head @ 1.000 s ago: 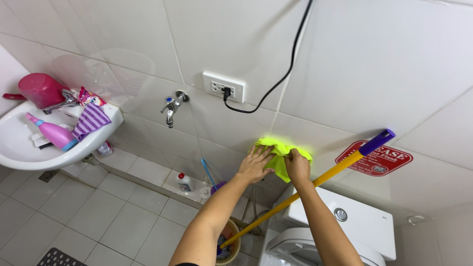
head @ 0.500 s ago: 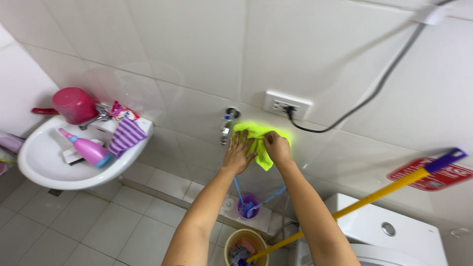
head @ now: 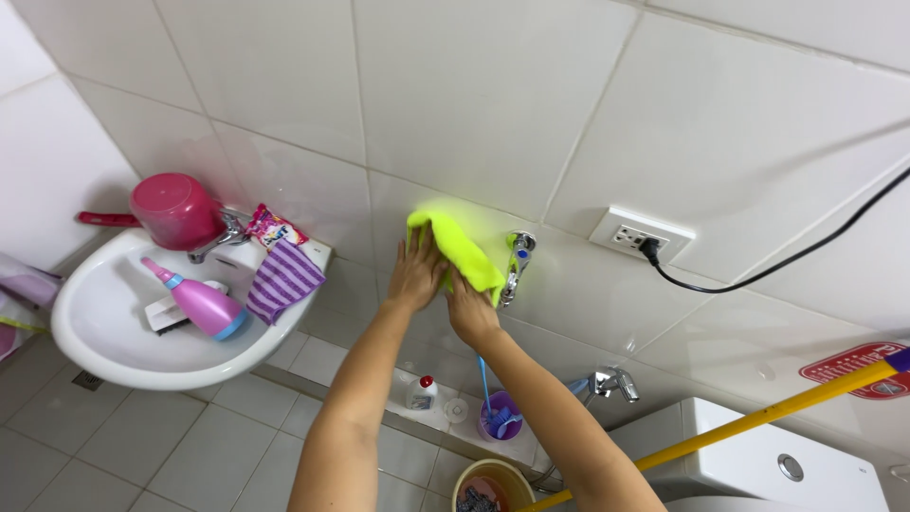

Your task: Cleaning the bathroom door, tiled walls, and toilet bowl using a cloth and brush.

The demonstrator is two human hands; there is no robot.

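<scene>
Both of my hands press a bright yellow-green cloth (head: 455, 248) flat against the white tiled wall (head: 455, 104). My left hand (head: 417, 270) lies on the cloth's left part with its fingers spread upward. My right hand (head: 469, 311) pushes on the cloth's lower right part. The cloth sits just left of a chrome wall tap (head: 517, 261), close to touching it.
A white basin (head: 114, 351) at the left holds a pink spray bottle (head: 194, 301), a brush, a striped purple cloth (head: 282, 280) and a pink ladle (head: 171, 209). A wall socket (head: 640, 235) with a black cable is at the right. Below are a yellow mop handle (head: 758, 417), a white appliance and a bucket.
My hands and the cloth have slid left along the wall, from near the red sign and mop handle, past the socket, to beside the upper tap.
</scene>
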